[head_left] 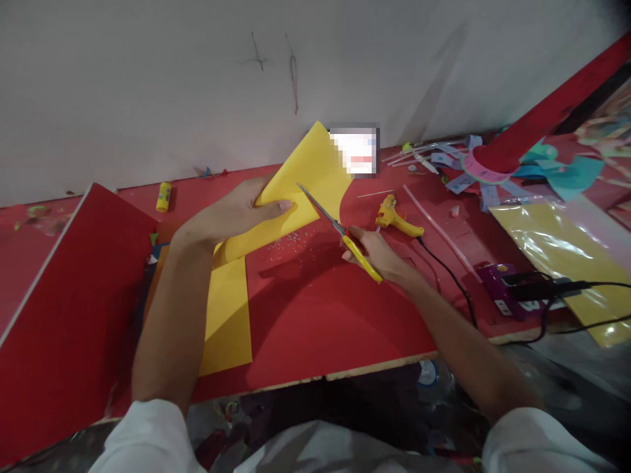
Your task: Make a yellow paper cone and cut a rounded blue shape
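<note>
My left hand (256,203) grips a sheet of yellow paper (315,164), which is raised above the red table and bends over, its thumb lying on the near face. In my right hand (369,253) is a pair of scissors (340,226) with yellow handles, pointing up and left. Their blades lie against the paper's right part, looking nearly closed. Another yellow sheet (229,322) rests flat on the table under my left forearm. Small pale scraps (290,243) are scattered below the raised paper.
Right of the scissors lie a yellow glue gun (397,217) with a black cord and a clear pink stick (438,230). A purple power strip (513,289) and plastic-wrapped yellow sheets (557,256) are farther right. A glue stick (163,197) and red board (73,315) stand left. A blurred screen (362,154) is behind.
</note>
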The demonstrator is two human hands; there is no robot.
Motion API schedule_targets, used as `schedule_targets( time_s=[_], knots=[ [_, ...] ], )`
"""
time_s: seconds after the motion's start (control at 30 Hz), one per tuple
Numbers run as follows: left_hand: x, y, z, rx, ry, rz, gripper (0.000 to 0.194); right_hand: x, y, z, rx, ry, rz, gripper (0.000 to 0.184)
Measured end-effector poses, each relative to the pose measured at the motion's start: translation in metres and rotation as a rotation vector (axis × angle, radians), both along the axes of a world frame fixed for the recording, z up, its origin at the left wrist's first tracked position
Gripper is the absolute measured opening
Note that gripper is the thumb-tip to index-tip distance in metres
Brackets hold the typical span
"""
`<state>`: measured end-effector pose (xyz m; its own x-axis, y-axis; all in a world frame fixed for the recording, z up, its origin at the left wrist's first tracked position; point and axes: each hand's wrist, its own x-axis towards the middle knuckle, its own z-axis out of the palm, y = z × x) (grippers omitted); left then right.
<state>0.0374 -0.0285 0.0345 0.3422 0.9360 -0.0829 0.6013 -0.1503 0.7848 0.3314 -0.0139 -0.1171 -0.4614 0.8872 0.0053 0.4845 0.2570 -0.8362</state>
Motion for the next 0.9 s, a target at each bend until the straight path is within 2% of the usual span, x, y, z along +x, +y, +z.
schedule_targets(
  time_s=[0.1, 0.23, 0.4, 0.63, 0.9],
  knots=[
    [0.002, 0.003, -0.003, 0.050, -0.020, 0.011, 0.058, 0.001, -0.002, -0.001, -0.032, 0.025, 0.014, 0.036],
    [0.000, 0.008, -0.007, 0.082, 0.072, 0.057, 0.049, 0.001, -0.009, 0.000, -0.101, 0.087, 0.063, 0.037],
    [0.002, 0.009, -0.006, 0.062, 0.130, 0.080, 0.045, -0.002, -0.010, 0.005, -0.106, 0.130, 0.066, 0.040],
    [0.007, 0.011, -0.013, 0.038, 0.116, 0.068, 0.043, -0.004, -0.006, 0.009, -0.013, 0.025, 0.041, 0.037],
    [0.007, 0.010, -0.015, 0.017, 0.078, 0.074, 0.043, -0.003, -0.009, 0.008, -0.108, 0.153, 0.053, 0.038]
  ],
)
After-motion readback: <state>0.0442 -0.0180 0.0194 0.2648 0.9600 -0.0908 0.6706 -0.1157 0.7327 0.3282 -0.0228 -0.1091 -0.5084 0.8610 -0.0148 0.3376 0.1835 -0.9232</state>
